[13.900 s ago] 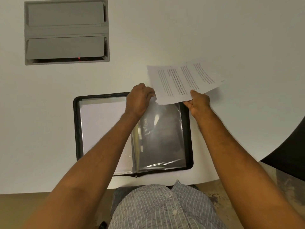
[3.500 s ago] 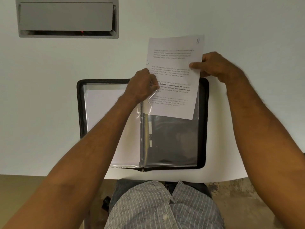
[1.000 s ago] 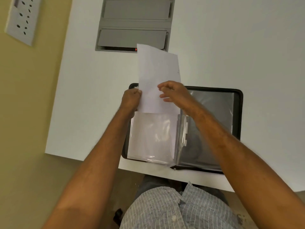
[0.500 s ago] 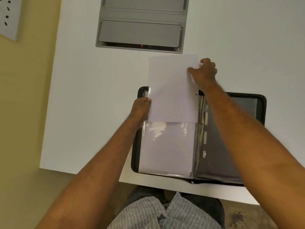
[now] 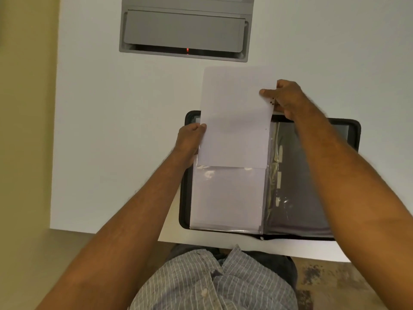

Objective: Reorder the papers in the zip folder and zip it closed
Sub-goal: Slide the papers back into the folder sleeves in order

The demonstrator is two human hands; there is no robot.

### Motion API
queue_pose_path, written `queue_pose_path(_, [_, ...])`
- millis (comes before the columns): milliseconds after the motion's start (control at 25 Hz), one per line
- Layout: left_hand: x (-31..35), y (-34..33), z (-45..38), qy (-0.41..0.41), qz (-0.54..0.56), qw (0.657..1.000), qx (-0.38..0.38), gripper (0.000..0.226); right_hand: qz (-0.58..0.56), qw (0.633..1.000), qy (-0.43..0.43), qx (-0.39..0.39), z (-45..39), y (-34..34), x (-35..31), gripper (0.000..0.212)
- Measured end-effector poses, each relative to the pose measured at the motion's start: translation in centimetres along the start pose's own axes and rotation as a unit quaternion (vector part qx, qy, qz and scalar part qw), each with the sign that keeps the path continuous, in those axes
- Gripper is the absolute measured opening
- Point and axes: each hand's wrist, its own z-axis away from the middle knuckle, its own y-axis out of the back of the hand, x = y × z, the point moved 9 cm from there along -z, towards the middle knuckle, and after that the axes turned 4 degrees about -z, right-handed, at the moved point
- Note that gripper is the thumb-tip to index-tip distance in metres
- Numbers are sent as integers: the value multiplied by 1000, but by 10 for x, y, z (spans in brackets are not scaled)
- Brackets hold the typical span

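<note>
Paper (image 5: 234,121) stood half in and half out of a clear sleeve (image 5: 226,198) on the left side of the open zip folder (image 5: 355,133), which lay flat on the white table (image 5: 111,130) near its front edge. The right hand (image 5: 283,97) pinched the sheet's upper right edge, thumb on the face and fingers curled behind; the left hand (image 5: 190,137) gripped the left edge where sheet met the sleeve's mouth, though whether it held the plastic too could not be told. To do this step well, the sheet likely needed to stay square to the sleeve, both side edges inside the opening, and be moved straight along the pocket without buckling, the left hand keeping the mouth spread. The zip was still undone, so closing remained ahead. A grey hatch (image 5: 183,30) sat beyond the folder.
</note>
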Motion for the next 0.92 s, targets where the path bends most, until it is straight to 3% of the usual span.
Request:
queue_pose_path(200, [-1, 1, -5, -14, 9, 1000, 4, 22, 32, 995, -31, -93, 8, -9, 13, 46])
queue_pose_path(360, [-1, 1, -5, -8, 11, 1000, 15, 27, -115, 989, -9, -90, 9, -2, 3, 45])
queue_pose_path(480, [1, -2, -2, -4, 14, 1000, 20, 23, -147, 983, -2, -111, 9, -3, 0, 42])
queue_pose_path(640, [0, -1, -7, -6, 7, 1000, 21, 21, -42, 985, -28, -167, 17, -14, 6, 50])
queue_pose_path(920, [-2, 1, -11, 4, 16, 1000, 19, 19, 134, 973, -20, -187, 21, -13, 5, 53])
